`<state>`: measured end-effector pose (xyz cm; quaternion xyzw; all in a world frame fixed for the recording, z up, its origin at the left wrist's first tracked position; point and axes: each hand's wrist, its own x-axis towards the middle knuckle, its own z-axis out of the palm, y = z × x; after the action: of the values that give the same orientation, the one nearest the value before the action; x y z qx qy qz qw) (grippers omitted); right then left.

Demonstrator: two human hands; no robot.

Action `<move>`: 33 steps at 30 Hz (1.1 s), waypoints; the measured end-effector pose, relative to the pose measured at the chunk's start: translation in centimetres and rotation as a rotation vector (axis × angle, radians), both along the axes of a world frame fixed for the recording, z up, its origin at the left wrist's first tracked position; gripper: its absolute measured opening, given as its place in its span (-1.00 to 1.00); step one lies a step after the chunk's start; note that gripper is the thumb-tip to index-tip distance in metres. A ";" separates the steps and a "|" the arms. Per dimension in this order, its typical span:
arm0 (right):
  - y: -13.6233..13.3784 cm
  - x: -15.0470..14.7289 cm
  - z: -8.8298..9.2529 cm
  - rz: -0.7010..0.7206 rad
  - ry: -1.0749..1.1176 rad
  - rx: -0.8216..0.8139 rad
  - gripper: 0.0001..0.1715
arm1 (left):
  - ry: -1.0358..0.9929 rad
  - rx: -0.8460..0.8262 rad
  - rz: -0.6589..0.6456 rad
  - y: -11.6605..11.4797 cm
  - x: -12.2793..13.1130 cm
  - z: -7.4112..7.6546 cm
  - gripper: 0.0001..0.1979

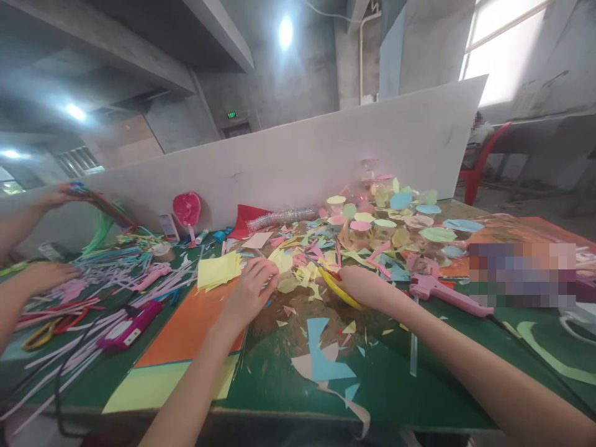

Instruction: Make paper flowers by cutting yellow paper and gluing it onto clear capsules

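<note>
In the middle of the table my left hand point(255, 280) has its fingers bent together at the edge of a pale yellow piece of paper point(287, 282). To its right, my right hand point(356, 285) grips yellow-handled scissors point(342, 293), with the blades toward the paper. Where the blades end is hard to make out among the scraps. A stack of yellow paper squares point(218, 270) lies just left of my left hand, on orange sheets point(186, 323). Blue paper offcuts point(323, 357) and small trimmings lie in front of my hands.
A pink glue gun point(449, 295) with a cord lies right. Cups topped with paper discs point(361, 225) stand behind the scraps. At left, a co-worker's hands point(51, 277) are among pipe cleaners point(158, 292), near a magenta power strip point(130, 326). A white board point(298, 155) closes off the back.
</note>
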<state>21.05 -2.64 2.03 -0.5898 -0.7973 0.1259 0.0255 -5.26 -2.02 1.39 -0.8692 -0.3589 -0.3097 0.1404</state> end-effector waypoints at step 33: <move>-0.2 -0.4 -0.6 -0.076 0.024 0.130 -0.54 | -0.057 0.034 0.063 -0.2 0.5 -0.4 -0.78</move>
<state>20.66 -2.89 1.42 -0.6152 -0.7805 0.0797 0.0780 -4.80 -2.20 0.96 -0.8459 -0.3846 -0.3358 0.1544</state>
